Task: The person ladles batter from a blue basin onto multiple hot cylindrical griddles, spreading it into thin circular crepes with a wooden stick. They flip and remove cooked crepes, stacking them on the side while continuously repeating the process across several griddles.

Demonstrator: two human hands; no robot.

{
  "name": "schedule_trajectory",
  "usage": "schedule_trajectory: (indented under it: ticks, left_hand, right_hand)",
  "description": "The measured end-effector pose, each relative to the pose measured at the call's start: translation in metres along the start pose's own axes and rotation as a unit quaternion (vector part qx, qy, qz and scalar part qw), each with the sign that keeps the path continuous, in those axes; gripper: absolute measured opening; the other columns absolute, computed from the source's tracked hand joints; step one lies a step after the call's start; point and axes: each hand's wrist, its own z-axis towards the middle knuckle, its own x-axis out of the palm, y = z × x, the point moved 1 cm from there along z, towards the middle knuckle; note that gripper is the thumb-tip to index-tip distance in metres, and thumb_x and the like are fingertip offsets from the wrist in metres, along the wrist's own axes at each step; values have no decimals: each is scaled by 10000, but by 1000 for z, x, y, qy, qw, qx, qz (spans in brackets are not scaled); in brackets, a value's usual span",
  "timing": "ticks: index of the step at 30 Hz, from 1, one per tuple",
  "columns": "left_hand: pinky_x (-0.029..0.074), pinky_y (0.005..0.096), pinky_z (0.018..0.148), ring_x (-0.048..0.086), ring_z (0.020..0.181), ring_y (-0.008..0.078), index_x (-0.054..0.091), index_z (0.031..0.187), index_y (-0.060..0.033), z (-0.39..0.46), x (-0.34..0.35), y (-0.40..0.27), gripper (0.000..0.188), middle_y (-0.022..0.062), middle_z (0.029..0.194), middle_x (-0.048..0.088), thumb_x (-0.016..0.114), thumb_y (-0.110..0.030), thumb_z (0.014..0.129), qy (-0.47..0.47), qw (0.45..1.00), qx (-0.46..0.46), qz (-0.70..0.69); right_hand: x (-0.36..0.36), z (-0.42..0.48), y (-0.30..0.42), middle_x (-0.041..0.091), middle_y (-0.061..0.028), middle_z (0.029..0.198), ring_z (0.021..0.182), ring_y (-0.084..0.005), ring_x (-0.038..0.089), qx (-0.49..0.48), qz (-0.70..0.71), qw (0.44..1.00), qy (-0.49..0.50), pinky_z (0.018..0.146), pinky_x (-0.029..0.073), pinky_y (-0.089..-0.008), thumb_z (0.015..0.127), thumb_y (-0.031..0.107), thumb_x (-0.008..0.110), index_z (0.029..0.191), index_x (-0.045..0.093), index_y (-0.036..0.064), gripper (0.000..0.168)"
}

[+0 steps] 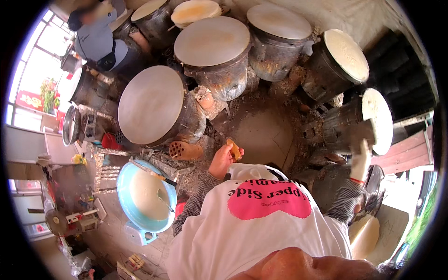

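Observation:
My left hand [224, 159] grips a small yellow-brown block [235, 150] in front of my chest; what it is made of I cannot tell. Far to the right, my right hand [361, 162] is blurred and looks gloved. It holds a dark flat tool [361, 134], perhaps a scraper, at the near edge of a round griddle [379, 119]. A pale layer covers that griddle, which tops a drum-shaped stove [337, 124]. Whether the tool touches the layer is unclear.
More drum stoves with round griddles [152, 105] curve around me. A blue basin [122, 182] of pale batter with a ladle stands on a plastic stool [140, 234]. A honeycomb briquette [185, 150] lies nearby. Pale folded sheets [364, 236] rest lower right. Another person [94, 42] works upper left.

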Motion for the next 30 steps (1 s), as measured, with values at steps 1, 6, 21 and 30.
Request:
schedule_trajectory:
  ticks: [1,6,21,30]
  left_hand:
    - [486,363,899,620,988,224,552,1111,7,-5,-6,-11,374,133,1059,647,404,-327,1033,-16,1000,9,10]
    - [484,363,897,620,991,240,556,1098,18,-20,-31,-50,381,147,1050,647,440,-336,1019,-104,992,52,-37]
    - [451,364,862,596,918,212,574,1071,-8,-6,-24,-108,386,119,999,647,468,-371,994,-426,846,246,-205]
    - [465,391,875,609,926,224,565,1078,-18,44,7,-126,373,127,989,649,490,-372,987,-480,804,238,-257]
  right_hand:
    - [46,-23,-15,571,-102,1286,1065,-191,566,51,-50,995,67,877,487,-405,903,265,639,1342,538,68,492]
    - [255,-78,-92,619,-10,1269,1100,-113,593,226,-58,902,362,820,485,-282,988,326,545,1337,567,96,418]
    - [649,-144,-228,414,-148,1468,1386,-329,350,-585,-280,287,705,1180,235,-445,814,246,727,1397,445,92,665]
    - [899,-84,-263,596,-107,1257,1204,-294,530,-528,-426,383,627,1043,368,-500,890,449,569,1186,635,177,408]
